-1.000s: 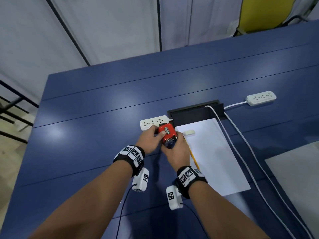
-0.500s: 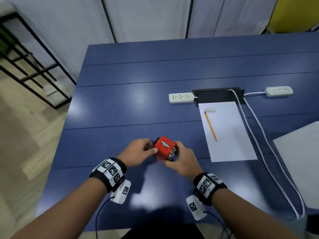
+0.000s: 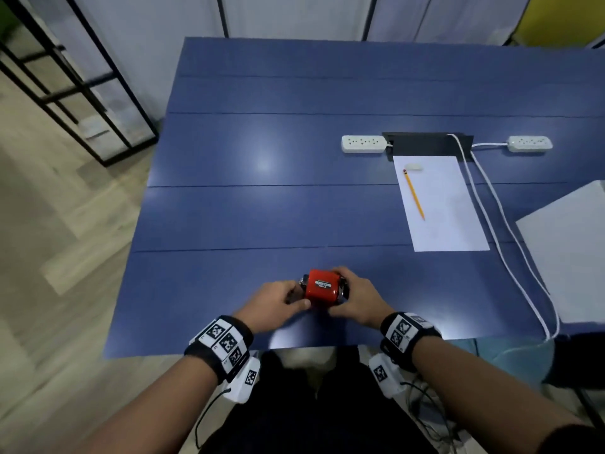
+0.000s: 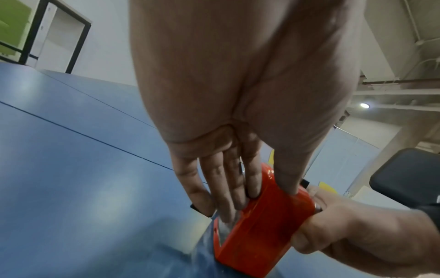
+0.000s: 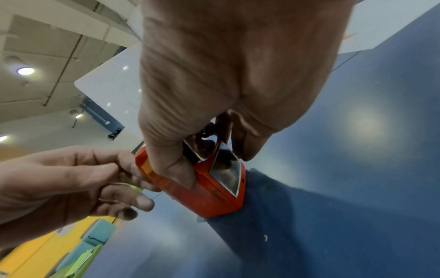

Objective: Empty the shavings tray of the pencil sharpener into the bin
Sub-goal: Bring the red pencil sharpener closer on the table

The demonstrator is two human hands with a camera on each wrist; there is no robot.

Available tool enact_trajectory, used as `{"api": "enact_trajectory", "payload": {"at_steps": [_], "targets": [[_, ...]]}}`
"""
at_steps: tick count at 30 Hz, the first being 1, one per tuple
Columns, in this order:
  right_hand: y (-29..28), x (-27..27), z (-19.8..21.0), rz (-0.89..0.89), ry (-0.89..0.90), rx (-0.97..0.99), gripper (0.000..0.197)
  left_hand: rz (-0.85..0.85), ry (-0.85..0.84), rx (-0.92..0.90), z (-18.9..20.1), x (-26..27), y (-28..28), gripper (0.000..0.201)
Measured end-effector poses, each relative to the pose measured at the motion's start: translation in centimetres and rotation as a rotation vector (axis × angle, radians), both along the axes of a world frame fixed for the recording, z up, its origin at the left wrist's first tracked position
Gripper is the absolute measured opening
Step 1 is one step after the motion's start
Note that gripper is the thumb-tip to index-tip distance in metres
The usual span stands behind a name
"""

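Observation:
The red pencil sharpener (image 3: 322, 286) is held just above the blue table (image 3: 262, 208) near its front edge. My left hand (image 3: 299, 298) pinches its left end, thumb on top and fingers along the side (image 4: 238, 197). My right hand (image 3: 340, 290) grips the right, chrome end, with the thumb (image 5: 176, 169) on the red body (image 5: 209, 197). In the right wrist view, the clear shavings tray (image 5: 226, 175) sits closed in the body, with dark shavings behind its window. No bin is in view.
A white sheet (image 3: 438, 204) with a yellow pencil (image 3: 414, 194) and an eraser (image 3: 413, 166) lies at the right. Behind it are two power strips (image 3: 363, 144) (image 3: 529, 144), a black cable slot (image 3: 425, 144) and white cords (image 3: 510, 244). Wood floor (image 3: 65, 257) lies left of the table.
Both hands have carried the sharpener from beside the power strip back to the table's front edge. The head view has swung left and now shows the floor.

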State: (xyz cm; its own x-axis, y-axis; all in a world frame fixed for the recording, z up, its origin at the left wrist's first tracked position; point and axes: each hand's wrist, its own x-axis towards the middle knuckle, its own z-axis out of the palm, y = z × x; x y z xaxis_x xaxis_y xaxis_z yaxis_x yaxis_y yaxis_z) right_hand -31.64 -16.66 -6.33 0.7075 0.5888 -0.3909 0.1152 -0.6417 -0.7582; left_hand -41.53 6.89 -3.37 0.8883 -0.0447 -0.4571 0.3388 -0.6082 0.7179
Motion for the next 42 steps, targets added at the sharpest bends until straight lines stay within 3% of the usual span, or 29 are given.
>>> {"api": "enact_trajectory", "payload": {"at_steps": [2,5,9,12,15,19,26,28,32,38,42], "targets": [[-0.3,0.1,0.0,0.027,0.002,-0.016,0.075,-0.023,-0.011,-0.005,-0.2,-0.5,-0.1,0.017],[-0.5,0.4,0.1,0.075,0.007,-0.017,0.074,0.026,-0.108,0.07,-0.8,-1.0,0.0,0.023],[-0.6,1.5,0.2,0.167,0.0,0.001,0.072,0.062,-0.231,0.12,-2.1,-1.1,0.3,0.053],[-1.0,2.2,-0.3,0.23,-0.038,0.024,0.071,-0.016,-0.194,0.167,-3.6,-1.2,0.5,0.086],[-1.2,2.7,-1.1,0.266,-0.087,0.069,0.07,-0.087,-0.228,0.242,-5.0,-1.5,0.3,0.101],[-1.4,3.2,-1.7,0.311,-0.128,0.101,0.069,-0.073,-0.29,0.269,-6.3,-1.8,-0.2,0.096],[-1.5,3.3,-3.1,0.338,-0.254,0.097,0.065,0.096,-0.325,0.354,-7.8,-2.7,-0.7,0.104],[-1.5,3.0,-3.2,0.336,-0.248,0.112,0.063,0.179,-0.302,0.412,-7.7,-3.5,-1.1,0.09],[-1.7,2.6,-3.5,0.3,-0.27,0.127,0.056,0.289,-0.339,0.433,-7.1,-5.0,-2.6,0.043],[-1.6,2.0,-3.6,0.249,-0.268,0.149,0.055,0.192,-0.318,0.343,-7.3,-3.7,-4.3,0.044],[-1.8,1.5,-3.8,0.22,-0.265,0.175,0.059,0.245,-0.339,0.333,-7.2,-2.7,-4.8,0.037]]}}
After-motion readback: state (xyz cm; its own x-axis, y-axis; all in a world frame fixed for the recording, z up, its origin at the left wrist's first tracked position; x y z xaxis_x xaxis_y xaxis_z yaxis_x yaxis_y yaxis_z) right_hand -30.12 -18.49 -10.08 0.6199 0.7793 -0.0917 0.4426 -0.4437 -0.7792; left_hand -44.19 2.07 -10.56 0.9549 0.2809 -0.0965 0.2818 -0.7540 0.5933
